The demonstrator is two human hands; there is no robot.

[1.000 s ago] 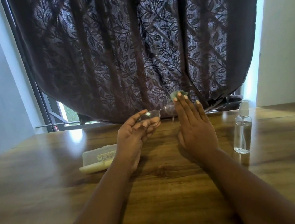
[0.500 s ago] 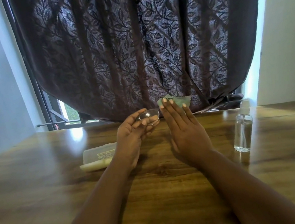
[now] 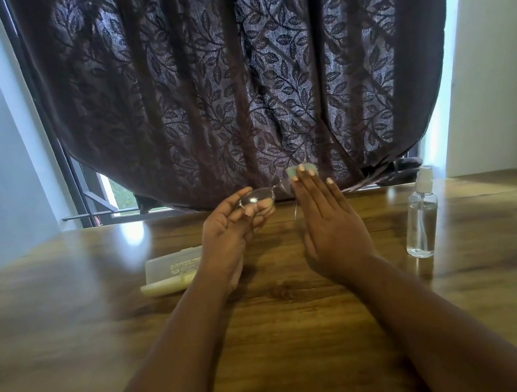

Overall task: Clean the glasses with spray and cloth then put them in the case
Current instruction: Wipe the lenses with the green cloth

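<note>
Glasses and cloth in raised hands.
</note>
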